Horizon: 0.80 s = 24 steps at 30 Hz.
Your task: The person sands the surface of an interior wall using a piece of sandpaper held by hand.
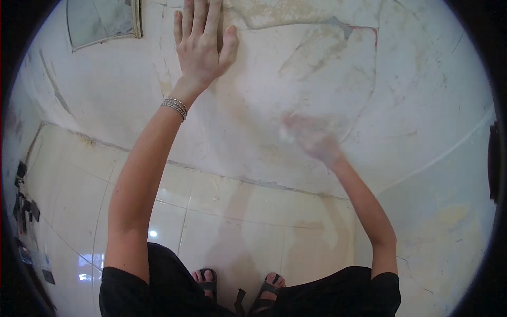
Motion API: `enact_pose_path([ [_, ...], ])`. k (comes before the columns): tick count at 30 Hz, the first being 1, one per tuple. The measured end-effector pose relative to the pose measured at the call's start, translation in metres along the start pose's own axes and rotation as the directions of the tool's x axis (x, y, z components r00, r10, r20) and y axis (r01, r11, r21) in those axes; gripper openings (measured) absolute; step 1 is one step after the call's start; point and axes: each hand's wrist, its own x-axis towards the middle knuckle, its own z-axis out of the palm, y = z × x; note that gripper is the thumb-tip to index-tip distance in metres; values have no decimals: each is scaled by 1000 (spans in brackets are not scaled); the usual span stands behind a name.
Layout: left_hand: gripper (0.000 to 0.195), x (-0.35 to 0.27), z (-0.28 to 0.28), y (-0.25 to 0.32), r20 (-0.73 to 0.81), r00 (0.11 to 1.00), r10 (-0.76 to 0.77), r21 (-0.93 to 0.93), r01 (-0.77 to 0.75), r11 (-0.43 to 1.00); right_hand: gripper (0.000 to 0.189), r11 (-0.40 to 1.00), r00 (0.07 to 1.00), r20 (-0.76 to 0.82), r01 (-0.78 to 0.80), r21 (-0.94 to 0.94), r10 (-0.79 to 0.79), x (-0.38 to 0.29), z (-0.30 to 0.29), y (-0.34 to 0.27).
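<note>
My left hand (200,53) lies flat against the off-white plastered wall (253,79), fingers pointing up and thumb apart, with nothing in it. A beaded bracelet (174,107) circles that wrist. Lower and to the right, my right hand (317,138) is strongly blurred in front of the same wall. A pale patch (286,134) shows at its fingers; the blur hides whether it is a held object. Above the right hand, the wall has cracks, a grey filler patch (340,27) and brownish stains (309,55).
A framed recess or panel (103,21) sits in the wall at upper left. Glossy cream floor tiles (222,214) meet the wall along a rough joint. My sandalled feet (271,287) stand there. Dark small objects (25,206) line the left rim. Another wall (435,222) rises at right.
</note>
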Motion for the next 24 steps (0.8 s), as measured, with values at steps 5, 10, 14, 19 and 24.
enact_pose_path([
  [5, 64, -3, -1, 1, 31, 999, -16, 20, 16, 1000, 57, 847, 740, -473, -531, 25, 478, 52, -59, 77],
  [10, 64, 2, 5, 2, 14, 1000, -6, -10, 6, 1000, 59, 934, 950, -161, -298, -196, 269, -2, 0, 13],
  [14, 65, 0, 1, -3, 20, 1000, -7, -19, 7, 1000, 58, 988, 993, 117, -32, 153, 14, -17, 16, -21],
  [19, 69, -7, 19, -4, -34, 998, -59, -181, 52, 982, 53, 953, 936, -188, -304, -7, 297, 18, -29, 63],
  [24, 74, 0, 10, 3, 67, 997, -38, -166, 48, 985, 44, 821, 755, -426, -569, -50, 498, 35, -31, 66],
])
